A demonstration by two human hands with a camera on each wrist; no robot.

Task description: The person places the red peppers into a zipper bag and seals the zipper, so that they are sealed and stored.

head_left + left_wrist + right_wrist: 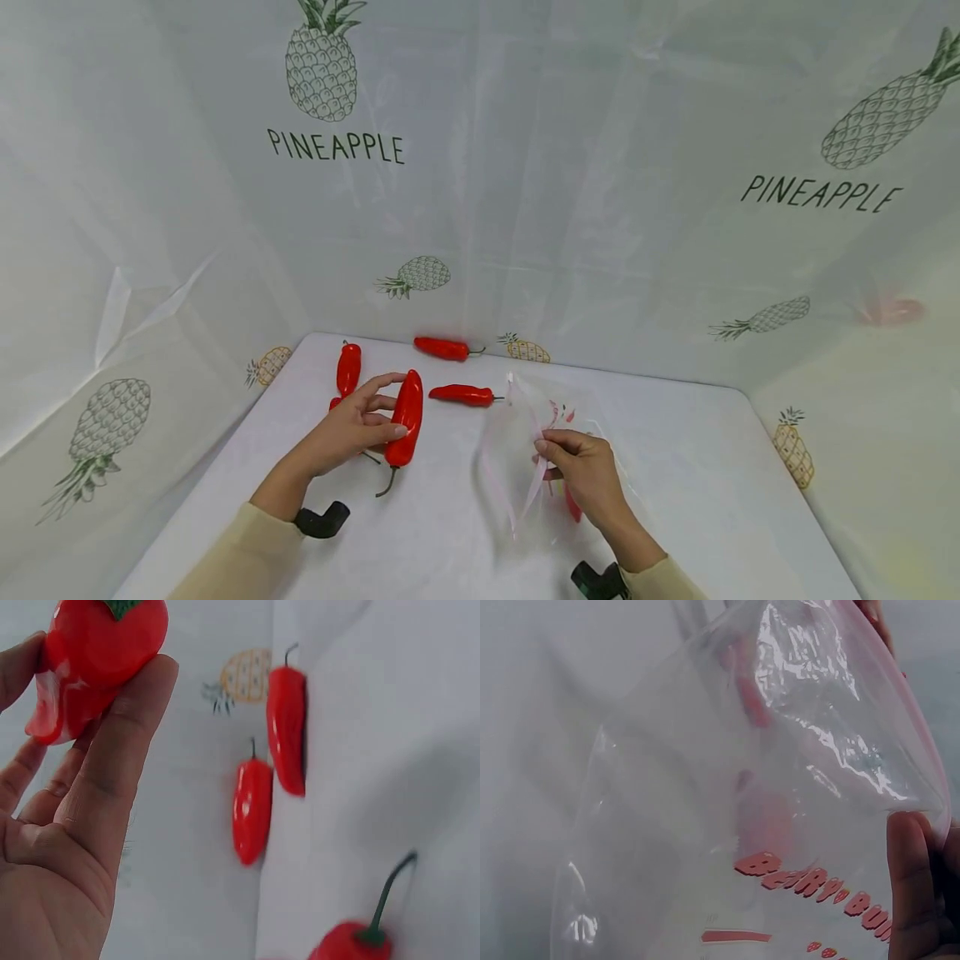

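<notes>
Right grip [588, 477] pinches plastic bag [501, 454], left grip [352, 429] pinches pepper [406, 423] not yet inside, other peppers [461, 396] left on counter [442, 542].

Curtained-off work nook, rm type unclear: translucent pineapple-print curtain [570, 167] hangs behind & on both sides of wht tabletop [712, 500].

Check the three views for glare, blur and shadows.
Head: glossy highlights on the held pepper, otherwise fairly even light; left wrist: soft focus on the loose peppers, diffuse shadow on the white table; right wrist: dim, white glare on the clear bag, red shapes through it blurred.
</notes>
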